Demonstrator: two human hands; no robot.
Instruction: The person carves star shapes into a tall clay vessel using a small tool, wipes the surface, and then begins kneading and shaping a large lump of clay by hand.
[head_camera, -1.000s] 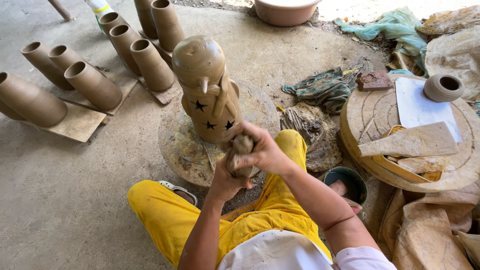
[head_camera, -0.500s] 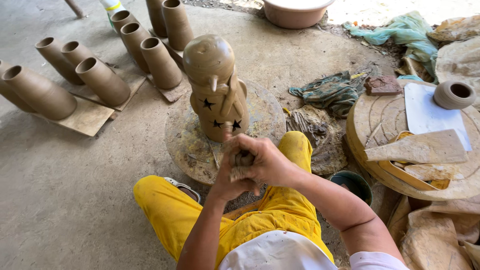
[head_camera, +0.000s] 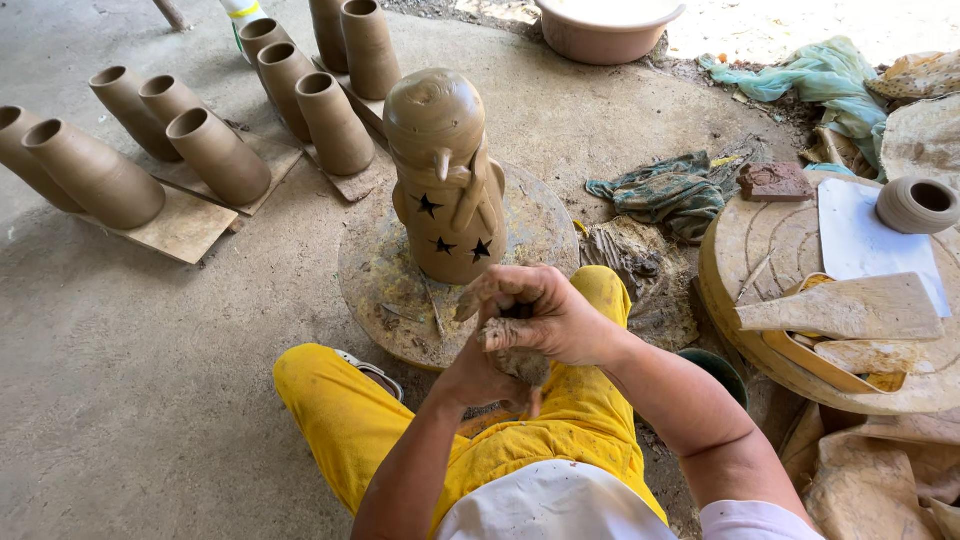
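I see my right hand (head_camera: 540, 310) and left hand (head_camera: 490, 370) clenched together around one clay lump (head_camera: 520, 362). Just beyond stands one star-cut clay figure (head_camera: 447, 180) on a round turntable (head_camera: 380, 290); about nine clay cylinders (head_camera: 215, 155) farther left.

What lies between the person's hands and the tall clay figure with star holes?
Head view: only bare turntable disc lies between the hands, which knead a clay lump, and the clay figure.

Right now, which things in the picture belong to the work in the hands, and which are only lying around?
In the work:
- left hand and right hand, both pressing a lump of clay
- clay figure with star holes
- round turntable under it

Lying about:
- clay cylinders on boards
- green rag
- small clay pot
- basin
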